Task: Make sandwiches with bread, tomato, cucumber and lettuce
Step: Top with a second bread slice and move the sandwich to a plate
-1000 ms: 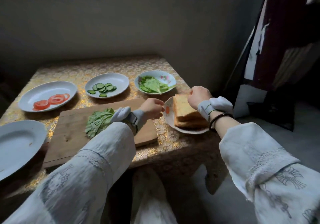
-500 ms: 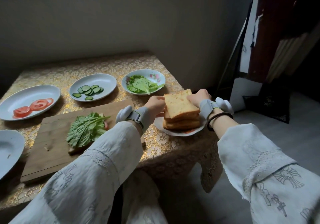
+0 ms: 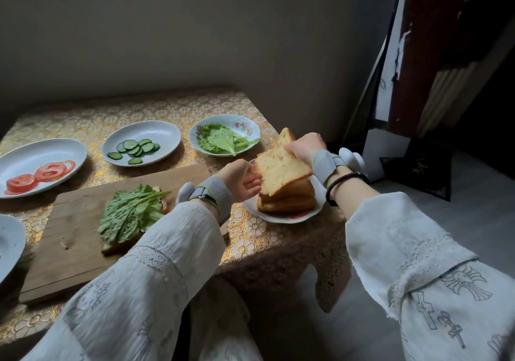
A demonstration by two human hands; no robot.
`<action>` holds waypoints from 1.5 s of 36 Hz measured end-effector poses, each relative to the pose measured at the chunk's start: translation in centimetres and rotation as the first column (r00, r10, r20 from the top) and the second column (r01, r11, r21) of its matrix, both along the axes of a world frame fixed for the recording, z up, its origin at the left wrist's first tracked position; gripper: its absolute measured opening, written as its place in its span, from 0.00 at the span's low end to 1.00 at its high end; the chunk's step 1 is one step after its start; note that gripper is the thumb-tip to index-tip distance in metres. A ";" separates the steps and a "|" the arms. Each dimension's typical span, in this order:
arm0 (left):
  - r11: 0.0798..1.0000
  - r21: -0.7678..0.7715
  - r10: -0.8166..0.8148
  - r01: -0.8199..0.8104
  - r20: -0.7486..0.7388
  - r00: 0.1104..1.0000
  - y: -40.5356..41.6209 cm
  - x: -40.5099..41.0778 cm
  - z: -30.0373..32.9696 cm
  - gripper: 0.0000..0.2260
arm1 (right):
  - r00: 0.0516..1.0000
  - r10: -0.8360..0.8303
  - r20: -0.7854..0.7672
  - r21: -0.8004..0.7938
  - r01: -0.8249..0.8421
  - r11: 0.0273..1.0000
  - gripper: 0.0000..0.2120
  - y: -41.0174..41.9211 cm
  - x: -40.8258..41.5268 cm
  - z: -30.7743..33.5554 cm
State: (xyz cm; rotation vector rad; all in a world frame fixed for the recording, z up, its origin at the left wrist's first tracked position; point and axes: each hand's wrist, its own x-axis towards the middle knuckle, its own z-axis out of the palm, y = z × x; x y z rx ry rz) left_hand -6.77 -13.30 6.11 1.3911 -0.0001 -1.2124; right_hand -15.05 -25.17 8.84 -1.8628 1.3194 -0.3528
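A stack of toasted bread (image 3: 287,197) sits on a white plate (image 3: 281,217) near the table's right edge. The top bread slice (image 3: 278,167) is tilted up off the stack. My right hand (image 3: 305,147) pinches its far upper edge, and my left hand (image 3: 243,181) holds its near left edge with the palm turned up. On the wooden cutting board (image 3: 80,238) lies an open sandwich covered with lettuce (image 3: 129,215); a bit of tomato shows under the leaves.
Three dishes stand behind the board: tomato slices (image 3: 37,174) at the left, cucumber slices (image 3: 133,149) in the middle, lettuce leaves (image 3: 224,140) at the right. An empty white plate (image 3: 8,245) is at the left edge. The table ends just right of the bread plate.
Both hands have closed on the top bread slice and lifted it, tilting it up off the stack. My view has shifted to the right.
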 end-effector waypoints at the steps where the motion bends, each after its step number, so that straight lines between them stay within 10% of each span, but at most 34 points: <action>1: 1.000 -0.016 0.009 -0.010 -0.024 1.000 0.3 -0.1 0.1 0.11 | 1.000 0.018 -0.003 -0.018 -0.018 1.000 0.22 0.2 0.2 0.3; 18: 0.990 -0.097 0.097 -0.105 -0.082 0.992 8.8 4.8 2.1 0.13 | 0.949 0.291 -0.123 -0.272 -0.315 0.909 0.17 10.7 8.2 4.9; 24: 0.969 -0.072 0.233 -0.235 -0.038 0.972 15.0 8.8 2.9 0.11 | 0.923 0.385 -0.026 -0.195 -0.383 0.903 0.11 16.1 12.3 5.4; 31: 0.954 -0.006 0.300 -0.300 0.067 0.952 21.1 11.5 2.9 0.13 | 0.910 0.376 0.178 0.079 -0.394 0.916 0.28 19.5 16.2 3.2; 35: 0.948 0.040 0.313 -0.317 0.093 0.945 23.0 12.6 2.0 0.12 | 0.910 0.367 0.192 0.159 -0.398 0.904 0.16 21.1 15.9 1.8; 48: 0.949 0.135 0.261 -0.283 0.164 0.951 23.2 12.4 -0.9 0.10 | 0.918 0.397 0.001 0.190 -0.390 0.901 0.22 20.4 15.2 -2.9; 54: 0.944 0.155 0.264 -0.293 0.181 0.947 23.1 12.8 -1.1 0.09 | 0.894 0.434 -0.109 0.060 -0.430 0.901 0.09 20.9 14.4 -2.9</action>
